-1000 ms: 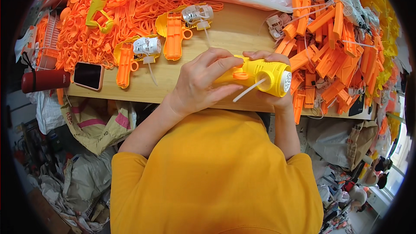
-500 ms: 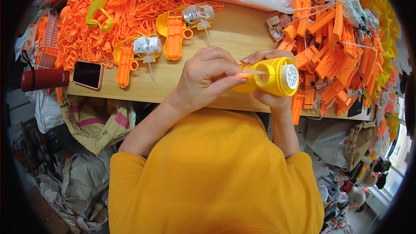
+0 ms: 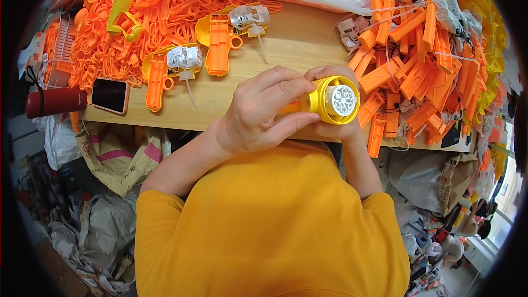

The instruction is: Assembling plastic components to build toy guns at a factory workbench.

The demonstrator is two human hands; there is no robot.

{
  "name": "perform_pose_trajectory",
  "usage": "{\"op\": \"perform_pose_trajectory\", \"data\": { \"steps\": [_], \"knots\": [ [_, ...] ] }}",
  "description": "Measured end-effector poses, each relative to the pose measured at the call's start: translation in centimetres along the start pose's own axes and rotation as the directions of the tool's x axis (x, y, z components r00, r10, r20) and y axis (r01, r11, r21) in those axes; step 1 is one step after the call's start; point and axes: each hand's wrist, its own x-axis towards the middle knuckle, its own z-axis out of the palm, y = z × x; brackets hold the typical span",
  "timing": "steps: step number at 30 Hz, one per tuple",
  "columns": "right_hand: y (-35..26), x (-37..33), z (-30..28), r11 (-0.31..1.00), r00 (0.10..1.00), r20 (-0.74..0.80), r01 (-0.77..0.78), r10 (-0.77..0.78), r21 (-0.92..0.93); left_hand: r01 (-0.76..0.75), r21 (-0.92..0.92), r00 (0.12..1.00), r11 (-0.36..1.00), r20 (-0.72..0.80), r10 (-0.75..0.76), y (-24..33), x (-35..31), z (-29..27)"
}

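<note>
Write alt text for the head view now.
Left hand and right hand hold a yellow housing with a white end disc at a wooden table. Two orange-and-yellow units lie ahead, left; orange parts are heaped on both sides.

A yellow cylindrical housing [image 3: 314,99] is held above the bench [image 3: 308,38], over its front edge, right of the middle. Its open round end faces up toward the camera, tilted slightly rightward. Within the yellow rim sits a round white disc [image 3: 344,100] pierced by a ring of looped openings around its centre. Fingers hide most of the housing's body.
</note>
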Motion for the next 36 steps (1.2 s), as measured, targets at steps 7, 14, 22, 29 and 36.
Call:
{"op": "perform_pose_trajectory", "data": {
  "steps": [7,14,22,29,36],
  "knots": [
    [-0.5,-0.5,0.5,0.994,0.997,-0.081,0.003,0.006,0.108,0.059,-0.019,0.997,0.998,0.056,-0.058,-0.9,-0.7,-0.3],
    [-0.5,-1.3,-1.0,0.964,0.982,-0.162,-0.049,0.094,0.262,0.424,-0.029,0.892,0.905,0.188,-0.411,-2.2,-3.1,-2.3],
    [0.3,-1.3,-1.5,0.922,0.994,-0.092,-0.012,0.051,0.387,0.225,0.015,0.965,0.974,0.133,-0.225,-2.3,-4.0,-1.1],
    [0.2,-1.4,-1.9,0.904,1.000,-0.003,-0.016,0.019,0.427,0.057,0.062,0.994,0.996,0.086,-0.062,-2.3,-5.4,-0.2],
    [0.9,-1.3,-2.6,0.886,1.000,0.013,-0.030,0.027,0.462,0.049,0.068,0.999,0.997,-0.022,-0.047,-2.0,-5.0,0.9]
  ]
}}
